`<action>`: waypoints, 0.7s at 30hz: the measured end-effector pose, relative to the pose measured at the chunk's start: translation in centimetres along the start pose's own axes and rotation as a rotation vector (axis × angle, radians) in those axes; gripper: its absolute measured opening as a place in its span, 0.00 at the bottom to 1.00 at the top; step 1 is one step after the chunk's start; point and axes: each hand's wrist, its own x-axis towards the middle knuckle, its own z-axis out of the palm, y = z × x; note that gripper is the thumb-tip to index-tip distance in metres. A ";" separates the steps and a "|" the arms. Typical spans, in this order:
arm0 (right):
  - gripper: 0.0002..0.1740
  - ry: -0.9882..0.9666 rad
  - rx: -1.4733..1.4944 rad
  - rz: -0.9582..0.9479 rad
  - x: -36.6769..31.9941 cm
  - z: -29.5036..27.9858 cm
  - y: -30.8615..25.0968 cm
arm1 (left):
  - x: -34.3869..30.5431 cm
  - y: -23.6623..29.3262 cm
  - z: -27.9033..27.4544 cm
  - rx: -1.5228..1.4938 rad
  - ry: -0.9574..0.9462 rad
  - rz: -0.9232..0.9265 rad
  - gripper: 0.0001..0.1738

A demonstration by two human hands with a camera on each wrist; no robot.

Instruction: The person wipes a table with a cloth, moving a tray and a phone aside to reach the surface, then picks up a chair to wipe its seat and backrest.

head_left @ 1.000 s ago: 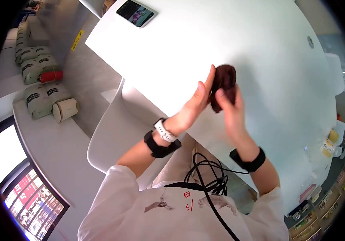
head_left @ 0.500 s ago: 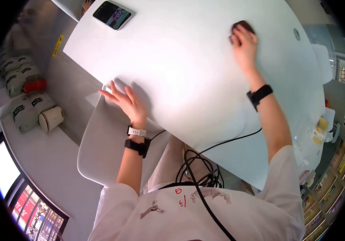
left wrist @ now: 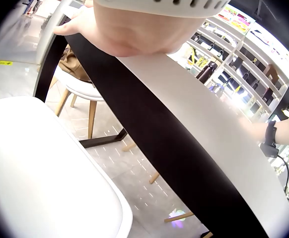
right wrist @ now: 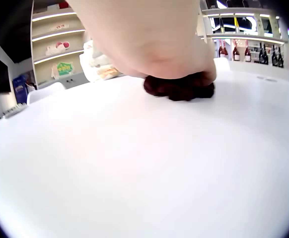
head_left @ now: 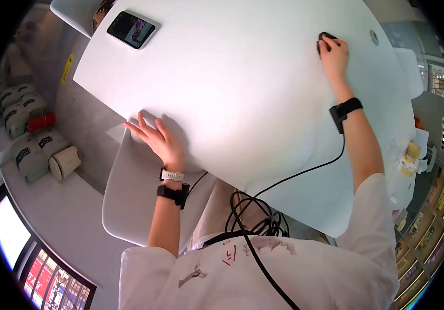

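Observation:
A dark maroon cloth (head_left: pixel 324 36) lies bunched on the white table (head_left: pixel 242 88) at its far right. My right hand (head_left: pixel 333 50) covers the cloth and presses it down. In the right wrist view the fingers bend over the cloth (right wrist: pixel 179 88), which shows beneath the palm. My left hand (head_left: pixel 153 135) rests with spread fingers on the table's near left edge and holds nothing. The left wrist view shows that palm (left wrist: pixel 134 29) on the table's dark rim (left wrist: pixel 149 134).
A phone (head_left: pixel 131 29) with a lit screen lies at the table's far left corner. A white chair (head_left: pixel 129 206) stands under my left arm. Black cables (head_left: pixel 255 212) hang at my chest. Sacks and a cup (head_left: pixel 64 161) sit on a ledge at the left; shelves line the right.
A second ago both hands held the cloth close to me. The right hand has carried it to the table's far right and slid it farther out. The left hand dropped to the table's edge.

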 end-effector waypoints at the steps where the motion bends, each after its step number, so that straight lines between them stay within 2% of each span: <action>1: 0.11 0.072 0.070 -0.154 -2.0 0.1 -1.6 | -0.3 0.2 -0.2 -0.009 -0.005 -0.021 0.33; 2: 0.10 -0.001 0.165 -0.176 -4.8 -1.3 -5.2 | -0.1 0.5 -0.2 -0.024 -0.008 -0.035 0.33; 3: 0.10 -0.113 0.436 -0.195 -8.2 -2.4 -8.3 | 0.0 0.8 -0.1 -0.042 -0.010 -0.048 0.33; 5: 0.10 -0.566 0.756 0.037 -16.3 -7.0 -15.0 | -0.2 0.7 -0.2 -0.053 -0.024 -0.043 0.33; 6: 0.14 -0.457 0.623 -0.518 -18.8 -9.3 -16.4 | 0.0 0.7 -0.1 -0.062 -0.027 -0.032 0.33; 8: 0.17 -0.505 0.564 -0.613 -22.4 -10.0 -16.4 | 0.0 0.9 -0.3 -0.007 -0.037 0.002 0.34; 10: 0.16 -0.485 0.586 -0.656 -20.5 -11.2 -14.7 | -0.1 0.7 -0.3 0.013 -0.057 0.006 0.34; 11: 0.14 -0.422 0.504 -0.598 -18.7 -10.2 -12.8 | -0.1 0.8 -0.2 -0.011 -0.033 0.013 0.35; 12: 0.12 -0.415 0.477 -0.414 -16.6 -8.6 -10.3 | -0.1 0.8 -0.1 -0.030 -0.018 0.017 0.36; 13: 0.10 -0.287 0.468 -0.373 -12.9 -7.8 -7.8 | -0.3 0.8 -0.1 -0.052 -0.003 0.024 0.36; 14: 0.12 -0.225 0.453 -0.178 -10.1 -5.5 -3.2 | -0.4 0.7 -0.1 -0.056 -0.009 0.023 0.38; 15: 0.11 -0.104 0.108 -0.220 -6.4 -5.0 1.3 | -0.3 0.5 0.0 -0.065 -0.009 0.022 0.39; 16: 0.11 -0.043 -0.057 -0.128 -3.5 -3.9 6.2 | -0.4 0.6 0.0 -0.071 -0.008 0.024 0.40; 17: 0.13 -0.074 -0.182 0.022 -0.9 -3.2 10.5 | -0.4 0.6 0.1 -0.059 -0.018 0.036 0.41; 19: 0.14 -0.181 -0.015 0.628 1.8 -4.3 11.4 | -0.2 0.4 -0.1 -0.024 -0.026 0.055 0.41; 21: 0.14 -0.015 -0.223 0.315 -0.2 -2.3 8.7 | 0.0 0.7 0.1 -0.005 -0.016 0.041 0.40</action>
